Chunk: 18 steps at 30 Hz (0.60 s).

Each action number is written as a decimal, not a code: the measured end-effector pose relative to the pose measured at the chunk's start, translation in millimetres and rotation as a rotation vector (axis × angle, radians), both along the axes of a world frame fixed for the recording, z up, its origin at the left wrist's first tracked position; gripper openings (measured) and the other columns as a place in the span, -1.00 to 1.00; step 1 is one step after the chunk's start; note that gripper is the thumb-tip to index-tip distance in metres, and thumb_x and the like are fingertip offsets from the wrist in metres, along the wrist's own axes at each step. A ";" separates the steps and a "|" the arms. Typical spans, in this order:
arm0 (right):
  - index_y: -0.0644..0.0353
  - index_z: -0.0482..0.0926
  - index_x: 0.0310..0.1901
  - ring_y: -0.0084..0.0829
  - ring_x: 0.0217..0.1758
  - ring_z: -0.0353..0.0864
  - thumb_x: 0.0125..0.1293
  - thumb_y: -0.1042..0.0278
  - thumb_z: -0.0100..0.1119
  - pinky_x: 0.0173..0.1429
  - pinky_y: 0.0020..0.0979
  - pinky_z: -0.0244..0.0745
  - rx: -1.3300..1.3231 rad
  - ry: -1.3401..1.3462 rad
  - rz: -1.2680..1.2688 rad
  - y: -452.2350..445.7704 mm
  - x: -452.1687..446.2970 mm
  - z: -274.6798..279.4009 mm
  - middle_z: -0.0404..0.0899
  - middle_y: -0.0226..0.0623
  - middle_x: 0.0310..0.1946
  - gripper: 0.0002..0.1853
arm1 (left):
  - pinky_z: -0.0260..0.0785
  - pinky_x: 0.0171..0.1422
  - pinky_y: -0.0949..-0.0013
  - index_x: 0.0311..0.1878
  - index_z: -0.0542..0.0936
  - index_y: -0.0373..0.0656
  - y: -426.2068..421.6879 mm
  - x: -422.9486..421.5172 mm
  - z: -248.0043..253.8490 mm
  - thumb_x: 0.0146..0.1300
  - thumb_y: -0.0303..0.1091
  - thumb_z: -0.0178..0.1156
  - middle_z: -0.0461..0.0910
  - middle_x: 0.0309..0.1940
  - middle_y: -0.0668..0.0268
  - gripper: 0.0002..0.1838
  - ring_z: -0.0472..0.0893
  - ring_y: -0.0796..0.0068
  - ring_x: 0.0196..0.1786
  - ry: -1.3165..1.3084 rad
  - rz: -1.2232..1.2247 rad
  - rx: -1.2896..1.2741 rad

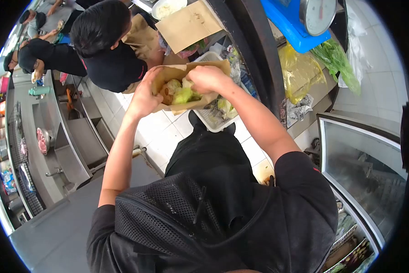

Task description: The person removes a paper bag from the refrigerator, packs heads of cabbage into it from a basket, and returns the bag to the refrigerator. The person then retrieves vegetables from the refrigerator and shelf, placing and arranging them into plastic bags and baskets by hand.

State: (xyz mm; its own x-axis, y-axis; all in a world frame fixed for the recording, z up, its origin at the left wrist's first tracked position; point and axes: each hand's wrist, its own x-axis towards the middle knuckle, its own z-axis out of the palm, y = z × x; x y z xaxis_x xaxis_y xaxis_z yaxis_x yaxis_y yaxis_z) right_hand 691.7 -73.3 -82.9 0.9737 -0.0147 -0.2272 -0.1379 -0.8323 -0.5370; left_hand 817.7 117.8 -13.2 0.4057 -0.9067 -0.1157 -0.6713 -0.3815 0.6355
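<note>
A brown paper bag hangs in front of me with its mouth wide, showing pale green leafy pieces and a brownish piece inside. My left hand grips the bag's left edge, with the thumb over the rim. At the right side my right hand has its fingers curled at the bag's mouth, against the paper and the greens; what exactly they pinch is hidden. Below and behind the bag is a white plastic basket with leaf scraps and clear plastic in it.
A co-worker in black is close on the left. Ahead are flat cardboard and a white bowl. A blue scale, yellow plastic bag and glass-door fridge stand right; a steel sink counter runs left.
</note>
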 end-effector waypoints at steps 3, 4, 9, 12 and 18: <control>0.05 0.60 0.10 -0.05 0.00 0.68 0.21 0.44 0.11 0.04 -0.04 0.57 -0.001 -0.169 -0.107 -9.9 -8.0 3.5 0.69 -0.08 -0.11 -0.61 | 0.13 0.57 0.23 0.38 0.35 -0.31 0.0 1.7 -2.9 -0.08 -0.67 0.14 0.30 0.42 0.01 -0.21 0.29 0.05 0.51 -0.018 0.016 0.012; 0.05 0.60 0.10 -0.05 0.00 0.68 0.21 0.44 0.11 0.04 -0.04 0.57 0.003 -0.167 -0.105 -5.0 -8.1 -5.4 0.69 -0.08 -0.11 -0.61 | 0.13 0.57 0.24 0.38 0.36 -0.30 1.0 1.9 -3.4 -0.08 -0.66 0.15 0.31 0.42 0.01 -0.22 0.29 0.06 0.50 -0.010 0.011 0.010; 0.10 0.66 -0.02 -0.06 0.00 0.66 0.25 0.47 0.06 0.07 -0.11 0.53 0.019 -0.070 0.139 2.0 -18.7 10.3 0.68 -0.10 -0.18 -0.71 | 0.14 0.56 0.25 0.37 0.39 -0.23 2.6 6.6 -8.6 -0.07 -0.66 0.17 0.35 0.40 0.05 -0.22 0.32 0.08 0.49 0.000 0.035 0.020; 0.22 0.65 0.01 -0.31 -0.12 0.73 0.38 0.32 0.22 0.03 -0.32 0.58 0.542 -0.589 -0.313 -29.8 -39.7 19.8 0.73 -0.22 -0.20 -0.75 | 0.18 0.53 0.27 0.34 0.43 -0.22 0.1 6.8 -10.1 -0.06 -0.65 0.17 0.39 0.38 0.09 -0.26 0.38 0.14 0.45 0.046 0.087 0.017; 0.28 0.64 -0.20 -0.46 -0.32 0.70 0.27 0.52 0.08 -0.20 -0.43 0.62 1.068 -0.016 -0.643 -75.8 -103.9 -75.7 0.69 -0.27 -0.38 -0.85 | 0.27 0.47 0.31 0.25 0.51 -0.27 -7.9 6.4 -11.0 -0.04 -0.65 0.14 0.50 0.30 0.13 -0.36 0.49 0.23 0.36 0.109 0.159 0.013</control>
State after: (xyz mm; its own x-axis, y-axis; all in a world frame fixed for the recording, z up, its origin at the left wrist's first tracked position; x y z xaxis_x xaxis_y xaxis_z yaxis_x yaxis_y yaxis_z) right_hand 587.8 -149.1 -158.7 0.8609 -0.3046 -0.4075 -0.3459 0.2370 -0.9079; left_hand 824.1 109.9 -24.2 0.5285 -0.8301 -0.1779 -0.5290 -0.4859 0.6958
